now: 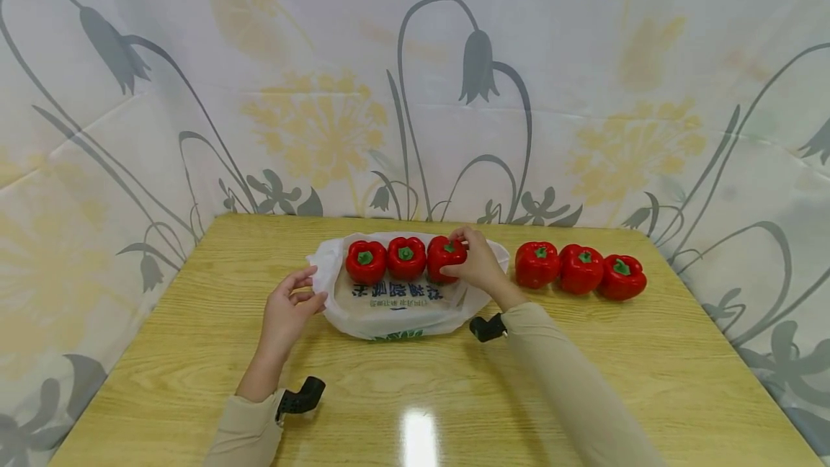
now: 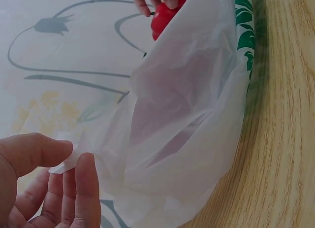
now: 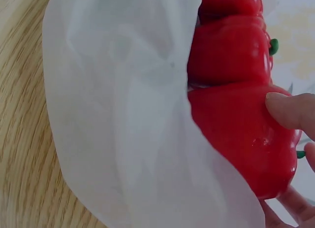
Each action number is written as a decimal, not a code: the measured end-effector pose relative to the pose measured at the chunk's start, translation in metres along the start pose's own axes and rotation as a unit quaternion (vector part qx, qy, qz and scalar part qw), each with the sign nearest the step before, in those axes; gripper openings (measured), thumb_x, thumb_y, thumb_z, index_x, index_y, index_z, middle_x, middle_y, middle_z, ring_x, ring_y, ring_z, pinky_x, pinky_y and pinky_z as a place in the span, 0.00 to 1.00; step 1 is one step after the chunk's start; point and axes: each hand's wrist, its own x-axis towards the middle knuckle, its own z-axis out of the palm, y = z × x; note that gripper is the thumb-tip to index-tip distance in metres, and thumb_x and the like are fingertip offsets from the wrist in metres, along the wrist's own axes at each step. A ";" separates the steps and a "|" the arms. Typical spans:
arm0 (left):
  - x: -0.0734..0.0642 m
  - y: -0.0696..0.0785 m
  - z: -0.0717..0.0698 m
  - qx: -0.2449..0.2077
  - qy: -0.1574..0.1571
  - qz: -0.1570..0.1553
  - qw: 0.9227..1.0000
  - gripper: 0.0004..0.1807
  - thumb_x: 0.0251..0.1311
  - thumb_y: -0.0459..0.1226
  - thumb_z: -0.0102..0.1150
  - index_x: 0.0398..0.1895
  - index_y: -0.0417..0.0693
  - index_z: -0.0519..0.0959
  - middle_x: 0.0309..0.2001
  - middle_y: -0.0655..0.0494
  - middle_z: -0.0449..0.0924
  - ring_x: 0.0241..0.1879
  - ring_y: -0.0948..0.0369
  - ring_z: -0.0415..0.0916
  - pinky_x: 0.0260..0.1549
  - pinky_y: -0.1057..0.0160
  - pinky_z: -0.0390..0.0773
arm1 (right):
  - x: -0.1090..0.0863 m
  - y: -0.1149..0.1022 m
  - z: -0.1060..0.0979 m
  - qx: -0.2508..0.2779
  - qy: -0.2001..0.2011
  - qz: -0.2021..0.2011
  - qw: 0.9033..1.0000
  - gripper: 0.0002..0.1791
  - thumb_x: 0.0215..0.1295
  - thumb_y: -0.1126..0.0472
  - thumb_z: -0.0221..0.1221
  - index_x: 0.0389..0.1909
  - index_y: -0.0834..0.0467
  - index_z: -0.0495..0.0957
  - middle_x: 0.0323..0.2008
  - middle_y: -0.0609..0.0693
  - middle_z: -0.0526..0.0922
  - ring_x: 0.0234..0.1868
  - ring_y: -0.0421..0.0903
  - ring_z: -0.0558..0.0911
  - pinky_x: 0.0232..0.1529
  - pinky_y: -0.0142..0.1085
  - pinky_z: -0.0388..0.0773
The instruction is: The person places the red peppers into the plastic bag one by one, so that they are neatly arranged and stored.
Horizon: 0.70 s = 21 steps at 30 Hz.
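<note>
A white plastic bag (image 1: 350,319) with dark printed characters lies on the table, its mouth spread wide. Three red bell peppers with green stems stand in a row inside it: a left one (image 1: 364,272), a middle one (image 1: 407,269) and a right one (image 1: 438,261). My right hand (image 1: 476,259) grips the right pepper, thumb on its near side and fingers on the far side, as the right wrist view also shows. At the bag's left edge, my left hand (image 1: 295,308) pinches the thin plastic between thumb and fingers (image 2: 86,183).
To the right of the bag, three more red bell peppers (image 1: 580,269) stand side by side on the wooden table (image 1: 376,388). A flower-patterned curtain (image 1: 428,92) hangs behind the table's back edge. Black wrist-worn devices (image 1: 302,396) stick out from both sleeves.
</note>
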 end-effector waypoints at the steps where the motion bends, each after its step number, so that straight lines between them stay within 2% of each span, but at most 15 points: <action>1: 0.000 0.000 0.000 0.001 0.000 0.001 1.000 0.26 0.57 0.25 0.58 0.61 0.39 0.69 0.49 0.46 0.65 0.36 0.67 0.71 0.33 0.70 0.80 | 0.000 0.000 0.000 0.000 -0.001 -0.002 1.000 0.30 0.46 0.68 0.70 0.50 0.62 0.67 0.52 0.62 0.67 0.54 0.60 0.69 0.51 0.51 0.74; 21: 0.001 0.000 0.001 -0.002 -0.003 0.001 1.000 0.26 0.57 0.24 0.58 0.60 0.39 0.69 0.48 0.46 0.65 0.35 0.67 0.71 0.33 0.70 0.80 | -0.011 0.000 0.003 -0.030 0.028 -0.043 0.998 0.27 0.47 0.69 0.69 0.49 0.63 0.69 0.51 0.61 0.67 0.54 0.57 0.68 0.56 0.49 0.70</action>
